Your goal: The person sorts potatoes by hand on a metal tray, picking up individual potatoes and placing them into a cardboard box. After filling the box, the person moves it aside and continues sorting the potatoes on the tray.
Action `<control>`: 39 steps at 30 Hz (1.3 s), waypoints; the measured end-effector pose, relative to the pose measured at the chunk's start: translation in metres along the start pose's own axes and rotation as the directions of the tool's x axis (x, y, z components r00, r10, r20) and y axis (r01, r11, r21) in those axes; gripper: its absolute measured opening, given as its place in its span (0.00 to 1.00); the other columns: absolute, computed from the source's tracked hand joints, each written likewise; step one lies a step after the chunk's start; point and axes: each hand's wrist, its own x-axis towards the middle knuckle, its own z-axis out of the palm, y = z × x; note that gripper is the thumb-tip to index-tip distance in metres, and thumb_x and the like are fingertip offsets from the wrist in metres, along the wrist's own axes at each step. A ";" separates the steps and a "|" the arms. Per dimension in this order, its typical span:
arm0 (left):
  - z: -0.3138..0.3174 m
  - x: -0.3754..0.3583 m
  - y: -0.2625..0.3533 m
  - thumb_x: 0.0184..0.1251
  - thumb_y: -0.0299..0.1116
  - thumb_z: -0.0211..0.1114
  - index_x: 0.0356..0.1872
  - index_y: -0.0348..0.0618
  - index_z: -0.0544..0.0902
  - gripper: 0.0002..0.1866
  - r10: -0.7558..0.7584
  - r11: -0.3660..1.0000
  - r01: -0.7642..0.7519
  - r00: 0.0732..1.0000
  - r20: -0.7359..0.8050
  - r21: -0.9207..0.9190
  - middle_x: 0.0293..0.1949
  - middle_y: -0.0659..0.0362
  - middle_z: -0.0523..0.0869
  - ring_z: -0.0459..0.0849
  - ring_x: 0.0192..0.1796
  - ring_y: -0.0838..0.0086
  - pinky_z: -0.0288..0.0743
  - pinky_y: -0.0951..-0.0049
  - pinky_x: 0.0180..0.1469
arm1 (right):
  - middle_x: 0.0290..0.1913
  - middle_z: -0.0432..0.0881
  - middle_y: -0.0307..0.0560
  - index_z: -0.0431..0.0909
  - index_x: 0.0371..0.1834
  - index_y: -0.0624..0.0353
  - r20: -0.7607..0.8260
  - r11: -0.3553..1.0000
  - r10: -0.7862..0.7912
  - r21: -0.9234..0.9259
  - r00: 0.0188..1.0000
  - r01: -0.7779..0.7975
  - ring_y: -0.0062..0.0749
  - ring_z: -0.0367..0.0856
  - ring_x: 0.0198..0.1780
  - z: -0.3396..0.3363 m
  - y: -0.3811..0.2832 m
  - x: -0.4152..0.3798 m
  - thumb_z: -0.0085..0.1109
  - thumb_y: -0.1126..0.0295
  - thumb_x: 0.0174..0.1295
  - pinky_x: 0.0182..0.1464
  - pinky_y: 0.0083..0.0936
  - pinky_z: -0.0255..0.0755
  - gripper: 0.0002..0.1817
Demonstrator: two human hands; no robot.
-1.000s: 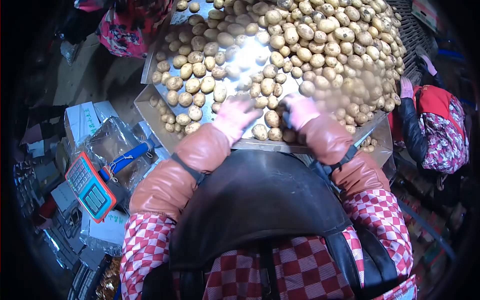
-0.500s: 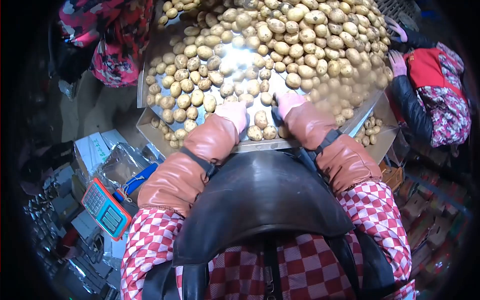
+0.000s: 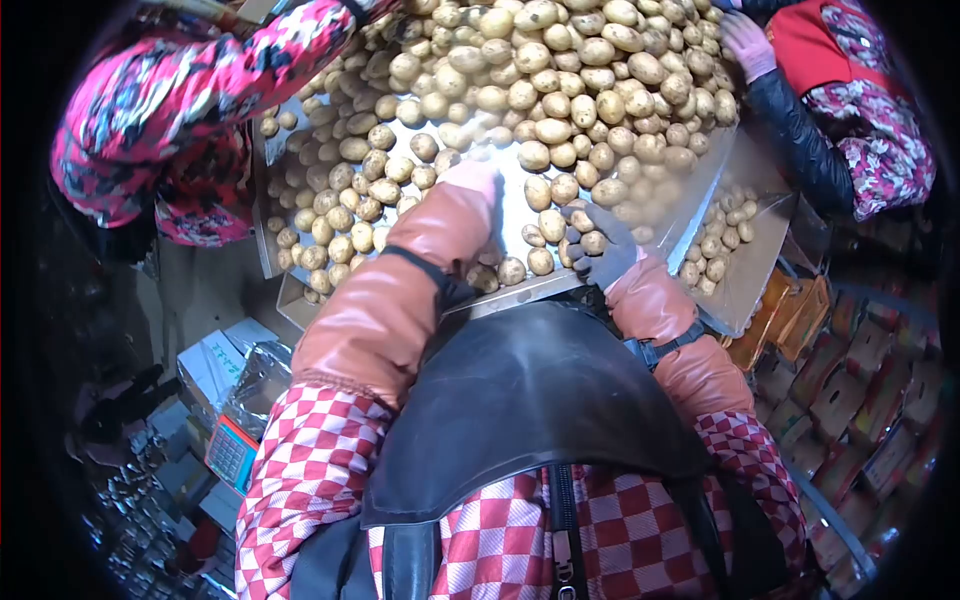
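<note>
Potatoes are spread over a metal sorting table, loose near me and heaped behind. My left hand, in a pink glove, reaches out over the table among them; glare and the back of the hand hide its fingers. My right hand is near the front edge, its grey glove palm turned inward. Its fingers curl around a potato, with further potatoes lying just beside the fingertips.
A co-worker in a pink camouflage sleeve leans in from the left. At the right, another person's gloved hand rests by the heap. Potatoes also fill a cardboard box below the right edge. A scale display stands lower left.
My left hand has reached farther over the table. My right hand has drawn back to the right and turned, its fingers now around a potato. The left co-worker's arm has stretched over the heap.
</note>
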 end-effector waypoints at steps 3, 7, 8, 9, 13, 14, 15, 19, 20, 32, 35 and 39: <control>-0.011 -0.037 0.019 0.67 0.43 0.67 0.57 0.53 0.83 0.19 -0.120 0.911 0.055 0.984 -0.135 -0.409 0.47 0.48 0.88 0.87 0.51 0.57 0.78 0.61 0.56 | 0.60 0.76 0.50 0.69 0.69 0.55 0.123 0.948 0.026 0.311 0.992 -0.063 0.49 0.76 0.57 0.023 0.005 0.000 0.53 0.46 0.69 0.52 0.48 0.75 0.32; -0.030 -0.058 0.045 0.70 0.46 0.65 0.64 0.50 0.79 0.24 0.056 0.855 -0.179 0.965 -0.257 -0.486 0.55 0.42 0.84 0.81 0.60 0.48 0.73 0.58 0.63 | 0.70 0.71 0.55 0.68 0.71 0.54 0.305 0.736 -0.082 0.661 0.949 -0.149 0.60 0.66 0.71 0.028 0.016 0.025 0.47 0.43 0.70 0.66 0.74 0.62 0.34; -0.037 -0.048 0.042 0.73 0.46 0.60 0.63 0.52 0.80 0.21 -0.025 0.887 -0.109 0.959 -0.283 -0.448 0.53 0.44 0.85 0.83 0.57 0.51 0.75 0.60 0.61 | 0.69 0.71 0.56 0.68 0.70 0.54 0.250 0.874 -0.227 0.479 0.941 0.084 0.60 0.66 0.71 0.023 0.024 0.034 0.47 0.43 0.70 0.65 0.74 0.63 0.33; -0.043 -0.027 0.033 0.76 0.45 0.56 0.63 0.55 0.81 0.19 -0.107 0.908 -0.032 0.947 -0.304 -0.418 0.51 0.46 0.87 0.85 0.55 0.54 0.78 0.62 0.58 | 0.69 0.72 0.56 0.69 0.70 0.54 0.218 0.916 -0.367 0.253 0.904 0.311 0.60 0.67 0.71 0.015 0.032 0.046 0.47 0.43 0.70 0.64 0.74 0.63 0.33; -0.033 0.045 0.011 0.73 0.30 0.46 0.66 0.50 0.74 0.22 -0.171 0.983 0.182 0.965 -0.200 0.035 0.52 0.42 0.85 0.84 0.56 0.50 0.78 0.55 0.58 | 0.70 0.70 0.55 0.66 0.72 0.52 0.349 0.760 -0.014 0.613 0.937 -0.217 0.63 0.65 0.71 0.002 0.022 0.031 0.42 0.43 0.73 0.64 0.75 0.62 0.33; -0.026 0.057 0.005 0.73 0.31 0.46 0.64 0.47 0.73 0.21 -0.207 0.978 0.205 0.957 -0.205 -0.030 0.52 0.42 0.85 0.84 0.56 0.50 0.77 0.54 0.58 | 0.73 0.68 0.54 0.65 0.73 0.49 0.300 0.764 0.034 0.607 0.953 -0.218 0.65 0.62 0.73 0.008 0.015 0.022 0.40 0.42 0.73 0.65 0.78 0.58 0.33; -0.021 0.060 0.002 0.72 0.33 0.51 0.63 0.47 0.74 0.20 -0.209 0.977 0.214 0.951 -0.229 -0.006 0.52 0.42 0.85 0.84 0.56 0.49 0.78 0.54 0.57 | 0.73 0.68 0.54 0.65 0.73 0.49 0.298 0.768 0.028 0.605 0.954 -0.211 0.65 0.62 0.73 0.009 0.014 0.016 0.40 0.42 0.73 0.65 0.78 0.58 0.33; -0.038 0.030 -0.005 0.63 0.33 0.68 0.57 0.45 0.76 0.21 -0.375 0.859 0.267 0.909 -0.181 -0.436 0.45 0.43 0.87 0.87 0.47 0.52 0.81 0.61 0.47 | 0.73 0.66 0.56 0.65 0.73 0.45 0.281 0.794 -0.047 0.592 0.958 -0.135 0.65 0.62 0.73 0.009 0.017 0.016 0.38 0.41 0.74 0.66 0.78 0.57 0.32; -0.049 0.008 0.008 0.64 0.34 0.68 0.56 0.45 0.78 0.20 -0.329 0.850 0.190 0.920 -0.214 -0.491 0.43 0.44 0.87 0.88 0.45 0.54 0.81 0.60 0.45 | 0.73 0.66 0.55 0.65 0.73 0.45 0.297 0.786 -0.069 0.604 0.952 -0.131 0.65 0.63 0.73 0.008 0.017 0.019 0.37 0.41 0.74 0.67 0.79 0.55 0.32; -0.055 -0.091 0.084 0.65 0.33 0.70 0.54 0.38 0.82 0.18 0.478 0.746 -0.559 0.828 -0.293 -0.362 0.46 0.47 0.87 0.88 0.47 0.54 0.80 0.63 0.50 | 0.58 0.82 0.57 0.74 0.64 0.54 0.182 0.791 0.051 0.592 0.982 -0.151 0.50 0.81 0.53 0.007 0.048 0.028 0.49 0.37 0.69 0.54 0.49 0.77 0.34; -0.026 -0.085 0.042 0.69 0.34 0.68 0.55 0.41 0.83 0.16 0.159 0.820 -0.305 0.935 -0.318 -0.484 0.47 0.46 0.87 0.87 0.49 0.53 0.80 0.61 0.53 | 0.58 0.82 0.59 0.73 0.65 0.56 0.325 0.728 -0.214 0.682 0.921 -0.071 0.57 0.83 0.51 -0.019 0.035 -0.009 0.50 0.35 0.67 0.43 0.51 0.82 0.38; 0.017 -0.078 -0.040 0.73 0.34 0.65 0.57 0.38 0.82 0.17 0.086 0.825 -0.329 0.876 -0.474 -0.459 0.49 0.47 0.87 0.86 0.50 0.61 0.79 0.64 0.55 | 0.55 0.83 0.55 0.75 0.61 0.52 0.068 0.707 -0.336 0.677 0.939 0.204 0.54 0.85 0.45 -0.125 0.063 -0.090 0.47 0.30 0.65 0.29 0.44 0.78 0.38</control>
